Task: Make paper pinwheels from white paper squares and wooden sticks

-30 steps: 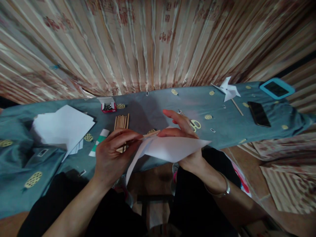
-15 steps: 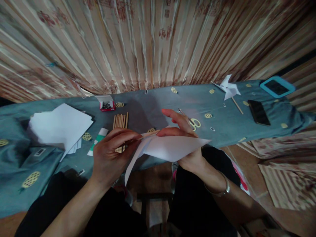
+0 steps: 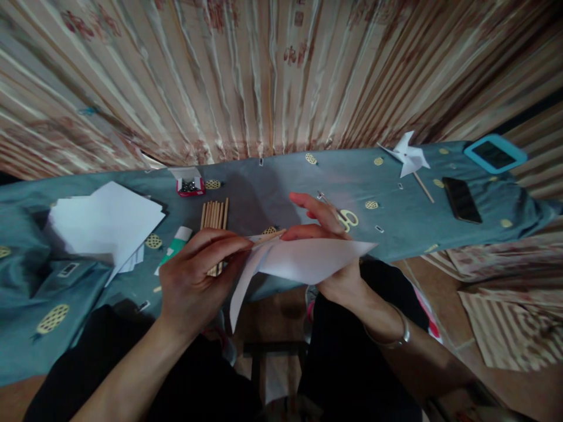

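Observation:
My left hand (image 3: 200, 275) is closed, its fingertips pinching a thin wooden stick (image 3: 273, 234) against folded white paper (image 3: 308, 258). The stick's light end pokes out between my two hands, and a small pale tip shows at the left of my left hand. My right hand (image 3: 323, 223) grips the paper from behind, with a finger raised and others hidden by the sheet. The paper is bent, one pointed flap reaching right and another hanging down. Just behind my left hand lies a row of wooden sticks (image 3: 214, 214).
On the blue-green cloth (image 3: 281, 181) lie a stack of white paper (image 3: 105, 217), a glue stick (image 3: 178, 241), a red box of pins (image 3: 190, 186), scissors (image 3: 348, 220), a finished pinwheel (image 3: 409, 155), a phone (image 3: 461, 200) and a blue-framed device (image 3: 495, 154). A curtain (image 3: 272, 76) hangs behind.
My left hand has shifted slightly left and tilted. The lower paper flap has swung a little to the right. My right hand stays almost still.

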A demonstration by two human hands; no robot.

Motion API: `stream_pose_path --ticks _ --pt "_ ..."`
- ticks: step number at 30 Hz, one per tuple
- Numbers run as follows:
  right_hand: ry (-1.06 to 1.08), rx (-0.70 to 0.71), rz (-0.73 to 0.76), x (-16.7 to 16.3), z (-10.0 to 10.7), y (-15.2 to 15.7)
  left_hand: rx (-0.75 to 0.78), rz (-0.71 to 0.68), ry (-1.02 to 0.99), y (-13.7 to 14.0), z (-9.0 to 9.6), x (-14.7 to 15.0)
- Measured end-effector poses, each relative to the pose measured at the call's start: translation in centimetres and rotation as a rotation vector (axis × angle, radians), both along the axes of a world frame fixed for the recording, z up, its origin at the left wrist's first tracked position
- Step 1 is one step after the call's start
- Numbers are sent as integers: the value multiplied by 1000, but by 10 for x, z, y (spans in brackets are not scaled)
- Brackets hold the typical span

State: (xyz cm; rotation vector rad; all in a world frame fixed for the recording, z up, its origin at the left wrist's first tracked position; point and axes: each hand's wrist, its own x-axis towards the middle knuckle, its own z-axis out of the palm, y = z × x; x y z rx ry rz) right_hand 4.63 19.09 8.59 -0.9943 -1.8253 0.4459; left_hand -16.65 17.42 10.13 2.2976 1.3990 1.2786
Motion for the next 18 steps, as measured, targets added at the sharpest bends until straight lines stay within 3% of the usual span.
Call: stream_pose_path --ticks 18 --pt "-22 -29 17 -3 -2 -3 20 2 52 -2 -3 -2"
